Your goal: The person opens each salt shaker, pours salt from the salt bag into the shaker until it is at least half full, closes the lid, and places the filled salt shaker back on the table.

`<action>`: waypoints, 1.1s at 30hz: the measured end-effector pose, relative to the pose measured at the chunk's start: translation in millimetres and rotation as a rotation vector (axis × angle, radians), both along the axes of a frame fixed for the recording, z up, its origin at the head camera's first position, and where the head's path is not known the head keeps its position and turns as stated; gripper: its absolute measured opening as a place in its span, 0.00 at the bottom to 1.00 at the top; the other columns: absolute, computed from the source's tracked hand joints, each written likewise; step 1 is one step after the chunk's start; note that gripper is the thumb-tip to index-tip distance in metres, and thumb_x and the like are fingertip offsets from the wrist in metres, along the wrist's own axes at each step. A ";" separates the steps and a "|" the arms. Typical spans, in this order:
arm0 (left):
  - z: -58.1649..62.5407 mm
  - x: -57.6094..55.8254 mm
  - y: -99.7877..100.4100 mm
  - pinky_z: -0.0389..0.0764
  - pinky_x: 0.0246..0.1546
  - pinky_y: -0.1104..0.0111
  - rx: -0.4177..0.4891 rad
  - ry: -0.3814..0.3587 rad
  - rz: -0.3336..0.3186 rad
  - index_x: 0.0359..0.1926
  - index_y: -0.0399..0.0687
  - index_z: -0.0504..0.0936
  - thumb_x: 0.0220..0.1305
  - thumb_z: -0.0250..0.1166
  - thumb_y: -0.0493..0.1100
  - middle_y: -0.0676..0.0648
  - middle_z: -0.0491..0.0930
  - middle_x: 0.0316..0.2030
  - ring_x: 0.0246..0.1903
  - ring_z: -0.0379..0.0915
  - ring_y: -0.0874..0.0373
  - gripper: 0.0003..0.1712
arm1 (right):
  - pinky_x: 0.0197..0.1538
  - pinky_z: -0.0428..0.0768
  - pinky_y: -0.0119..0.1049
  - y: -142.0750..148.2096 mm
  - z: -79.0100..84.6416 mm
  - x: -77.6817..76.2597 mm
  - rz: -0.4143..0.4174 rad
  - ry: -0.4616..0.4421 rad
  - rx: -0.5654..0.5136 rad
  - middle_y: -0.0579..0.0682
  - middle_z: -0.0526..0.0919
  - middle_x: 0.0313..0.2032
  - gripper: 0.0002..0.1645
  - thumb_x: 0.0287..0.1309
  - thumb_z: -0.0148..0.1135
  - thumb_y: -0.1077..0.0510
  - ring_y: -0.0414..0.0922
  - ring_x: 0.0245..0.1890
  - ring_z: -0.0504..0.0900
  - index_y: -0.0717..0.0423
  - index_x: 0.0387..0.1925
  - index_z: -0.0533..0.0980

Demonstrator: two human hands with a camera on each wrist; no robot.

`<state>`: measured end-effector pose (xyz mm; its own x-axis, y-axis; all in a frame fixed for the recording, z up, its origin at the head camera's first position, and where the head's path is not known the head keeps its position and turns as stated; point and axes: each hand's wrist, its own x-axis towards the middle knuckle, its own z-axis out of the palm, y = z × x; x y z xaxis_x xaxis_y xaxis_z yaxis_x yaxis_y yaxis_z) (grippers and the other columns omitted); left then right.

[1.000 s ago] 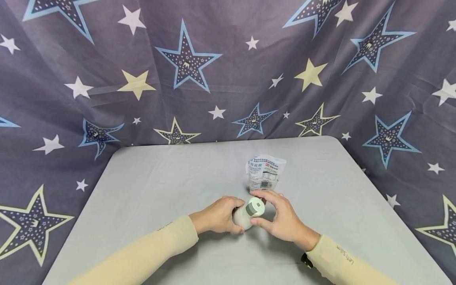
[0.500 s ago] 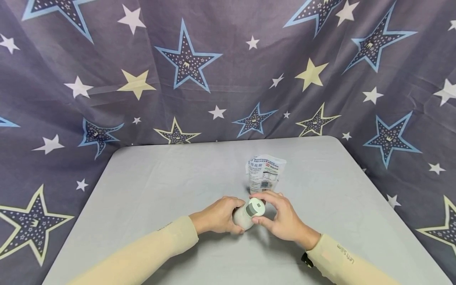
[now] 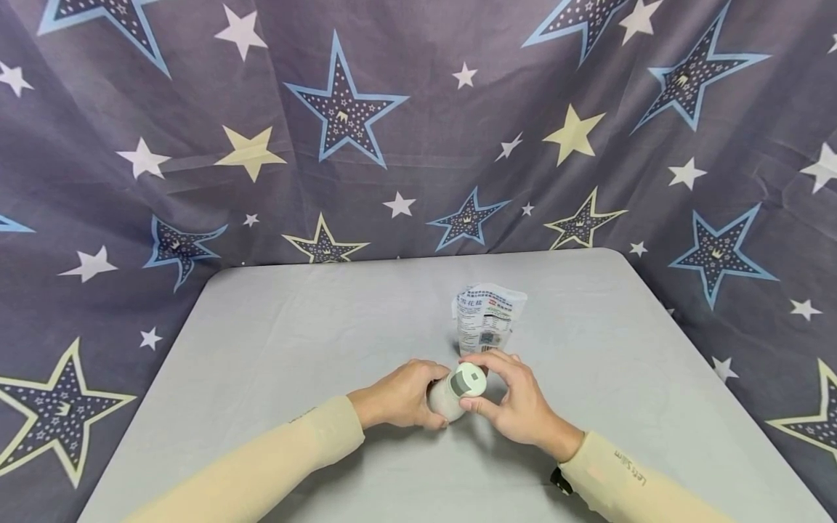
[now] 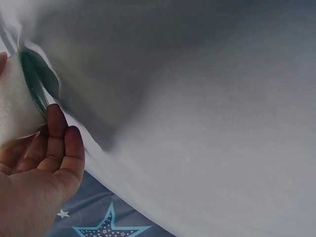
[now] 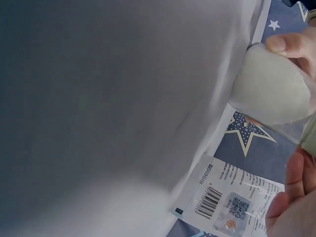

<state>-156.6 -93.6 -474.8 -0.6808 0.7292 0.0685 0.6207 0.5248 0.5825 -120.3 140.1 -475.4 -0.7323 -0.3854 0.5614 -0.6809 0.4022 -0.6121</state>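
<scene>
A clear jar [image 3: 446, 399] filled with white grains stands on the table, tilted to the right in the head view. My left hand [image 3: 400, 394] grips its body from the left, thumb and fingers on either side. On top sits a pale green lid [image 3: 474, 380] with a grey patch, pinched by the thumb and fingers of my right hand [image 3: 519, 401]. The white grains [image 5: 271, 86] show through the glass in the right wrist view. In the left wrist view, fingers [image 4: 55, 148] curl under the jar near its greenish glass base [image 4: 33, 79].
Just beyond the jar, a white printed pouch [image 3: 487, 318] with blue lettering and a barcode stands upright. A pale grey cloth covers the table [image 3: 327, 319]. Behind and at both sides hangs a dark curtain [image 3: 392, 87] patterned with stars.
Both hands keep their places on the jar and lid. My right wrist has shifted very slightly left since half a second ago. The pouch stays put.
</scene>
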 end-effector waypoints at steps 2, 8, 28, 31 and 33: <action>0.4 0.1 0.0 0.77 0.37 0.75 -0.003 -0.003 0.003 0.44 0.53 0.84 0.44 0.84 0.45 0.61 0.80 0.34 0.35 0.76 0.68 0.25 | 0.48 0.72 0.45 -1.0 -0.8 0.8 -0.008 0.000 -0.010 0.42 0.85 0.51 0.34 0.45 0.83 0.53 0.43 0.50 0.81 0.50 0.56 0.81; 1.1 1.3 1.6 0.77 0.36 0.75 0.003 -0.001 0.016 0.44 0.53 0.84 0.43 0.84 0.46 0.61 0.80 0.34 0.34 0.76 0.68 0.25 | 0.45 0.74 0.45 -5.3 -3.1 1.9 -0.043 0.015 -0.077 0.41 0.85 0.42 0.28 0.46 0.83 0.54 0.41 0.43 0.82 0.50 0.50 0.81; 0.3 1.0 2.4 0.76 0.36 0.74 -0.005 0.006 0.024 0.42 0.54 0.84 0.43 0.84 0.45 0.61 0.80 0.33 0.33 0.75 0.68 0.23 | 0.45 0.71 0.42 -2.1 5.4 2.6 -0.113 -0.009 0.030 0.35 0.82 0.38 0.39 0.36 0.87 0.46 0.37 0.38 0.76 0.47 0.52 0.78; 1.1 0.8 2.5 0.76 0.37 0.74 -0.013 0.005 0.026 0.43 0.53 0.84 0.43 0.84 0.45 0.61 0.80 0.34 0.34 0.75 0.68 0.24 | 0.47 0.70 0.41 1.3 9.2 0.9 -0.057 0.012 0.039 0.40 0.84 0.46 0.44 0.40 0.87 0.50 0.38 0.41 0.78 0.50 0.61 0.77; 1.4 0.5 2.4 0.77 0.37 0.74 -0.018 0.003 0.028 0.43 0.53 0.84 0.43 0.84 0.45 0.61 0.80 0.34 0.34 0.75 0.68 0.24 | 0.48 0.71 0.40 2.8 11.4 -0.3 -0.022 0.024 0.048 0.43 0.84 0.51 0.44 0.42 0.85 0.52 0.40 0.45 0.80 0.51 0.63 0.77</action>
<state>-156.1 -91.2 -473.3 -0.7007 0.7112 0.0575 0.6076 0.5525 0.5706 -120.6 142.9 -464.0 -0.7272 -0.3965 0.5603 -0.6861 0.4460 -0.5748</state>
